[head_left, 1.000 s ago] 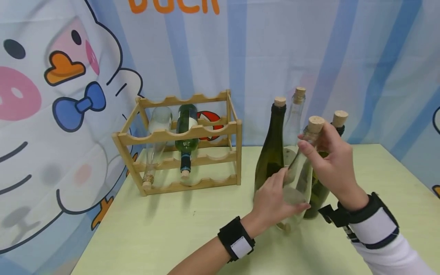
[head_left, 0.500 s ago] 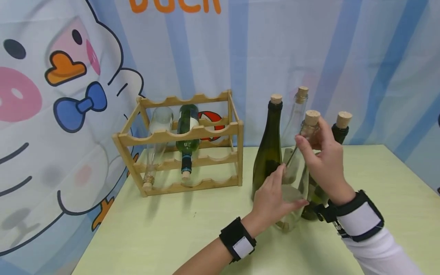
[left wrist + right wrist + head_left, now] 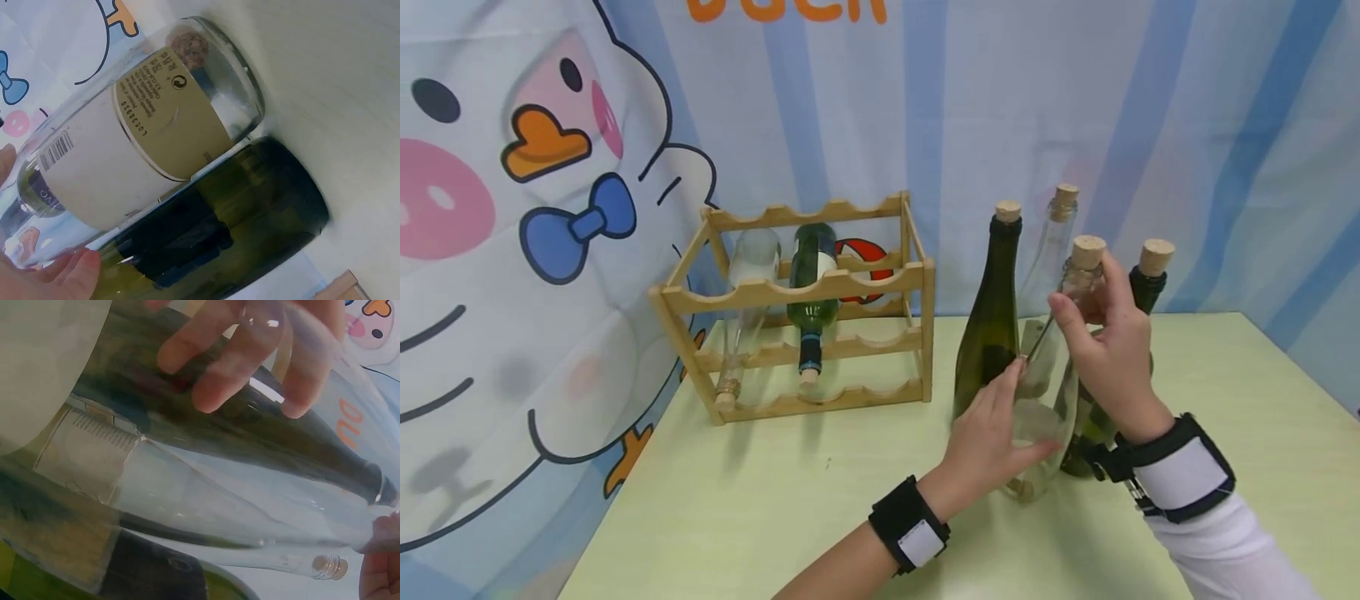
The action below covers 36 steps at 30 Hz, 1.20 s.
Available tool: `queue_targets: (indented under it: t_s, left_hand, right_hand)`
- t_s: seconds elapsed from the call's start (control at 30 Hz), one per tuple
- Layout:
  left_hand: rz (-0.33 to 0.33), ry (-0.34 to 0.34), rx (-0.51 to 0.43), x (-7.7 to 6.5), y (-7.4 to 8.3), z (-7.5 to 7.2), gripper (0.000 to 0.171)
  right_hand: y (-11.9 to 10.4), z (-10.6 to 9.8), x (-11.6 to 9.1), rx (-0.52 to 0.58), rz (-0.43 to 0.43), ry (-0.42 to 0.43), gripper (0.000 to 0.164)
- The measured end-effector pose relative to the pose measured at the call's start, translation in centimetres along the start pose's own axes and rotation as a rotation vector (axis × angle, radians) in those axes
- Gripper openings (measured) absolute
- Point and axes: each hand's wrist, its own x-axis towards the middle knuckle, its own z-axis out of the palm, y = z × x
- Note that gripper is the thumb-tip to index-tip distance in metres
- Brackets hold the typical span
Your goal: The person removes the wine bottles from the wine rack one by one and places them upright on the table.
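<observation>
A clear glass bottle [image 3: 1045, 425] with a cork [image 3: 1087, 252] leans slightly to the right at the front of a cluster of bottles. My right hand [image 3: 1108, 354] grips its neck just under the cork. Around its lower body my left hand [image 3: 988, 437] holds on, thumb toward me and fingers on the far side. The left wrist view shows a cream label [image 3: 169, 119] on clear glass, with fingertips [image 3: 81, 269] at lower left. Through the glass in the right wrist view, curled fingers [image 3: 219, 387] show. The bottle's base appears at the table; contact is unclear.
Corked dark green bottles stand at left [image 3: 988, 333] and right [image 3: 1146, 287], with another clear bottle [image 3: 1048, 267] behind. A wooden rack [image 3: 927, 333] at left holds a clear bottle [image 3: 752, 267] and a green bottle [image 3: 812, 275], necks pointing forward. A printed cloth [image 3: 985, 108] hangs behind.
My right hand has shifted slightly left with the bottle's neck, showing more of the right green bottle's neck. My left hand keeps its hold. The head view has shifted slightly.
</observation>
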Motion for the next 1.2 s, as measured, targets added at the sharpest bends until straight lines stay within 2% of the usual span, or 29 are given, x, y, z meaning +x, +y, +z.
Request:
queue_targets:
  t_s: [0.1, 0.17, 0.23, 0.3, 0.37, 0.43, 0.53, 0.63, 0.73, 0.83, 0.93, 1.0, 1.07, 1.13, 1.2]
  left_hand:
    - [0.025, 0.034, 0.027, -0.4, -0.2, -0.5, 0.088]
    - [0.073, 0.137, 0.037, -0.5, -0.6, -1.2, 0.080]
    - [0.140, 0.292, 0.033, -0.3, -1.3, -2.5, 0.066]
    - [0.208, 0.467, 0.021, 0.2, -2.2, -4.4, 0.052]
    - [0.249, 0.621, 0.028, 1.0, -3.4, -6.9, 0.042]
    - [0.249, 0.730, 0.038, 1.6, -4.8, -9.6, 0.035]
    - [0.191, 0.819, 0.084, 2.0, -7.4, -13.7, 0.028]
    - [0.076, 0.810, 0.123, 1.6, -10.4, -17.1, 0.023]
    - [-0.068, 0.761, 0.131, 0.8, -13.5, -19.2, 0.022]
    - [-0.207, 0.694, 0.135, -0.1, -16.1, -20.3, 0.023]
    - [-0.321, 0.573, 0.176, -0.8, -17.8, -20.6, 0.028]
    - [-0.371, 0.461, 0.213, -1.3, -18.5, -20.5, 0.034]
    - [-0.392, 0.371, 0.250, -1.8, -19.0, -20.3, 0.040]
    - [-0.386, 0.316, 0.295, -2.1, -19.3, -20.0, 0.045]
    - [-0.373, 0.290, 0.330, -2.2, -19.4, -19.9, 0.048]
  right_hand:
    - [0.3, 0.2, -0.1, 0.009, -0.004, 0.013, 0.048]
    - [0.4, 0.2, -0.2, 0.012, -0.003, 0.017, 0.048]
    - [0.5, 0.3, -0.3, 0.015, 0.003, 0.024, 0.048]
    - [0.5, 0.4, -0.4, 0.021, 0.011, 0.032, 0.048]
    - [0.4, 0.4, -0.5, 0.029, 0.019, 0.043, 0.048]
    - [0.3, 0.5, -0.5, 0.040, 0.019, 0.051, 0.048]
    - [0.2, 0.6, -0.5, 0.051, 0.015, 0.059, 0.048]
    - [0.3, 0.7, -0.5, 0.050, 0.007, 0.065, 0.047]
    - [0.3, 0.8, -0.5, 0.043, -0.003, 0.070, 0.048]
    - [0.3, 0.9, -0.4, 0.031, -0.010, 0.076, 0.048]
    - [0.3, 1.0, -0.4, 0.025, -0.009, 0.083, 0.049]
    - [0.4, 1.0, -0.5, 0.023, -0.015, 0.082, 0.050]
    - [0.4, 1.0, -0.5, 0.026, -0.017, 0.081, 0.049]
    - [0.5, 1.0, -0.6, 0.032, -0.018, 0.079, 0.049]
    - [0.5, 0.9, -0.7, 0.044, -0.012, 0.075, 0.047]
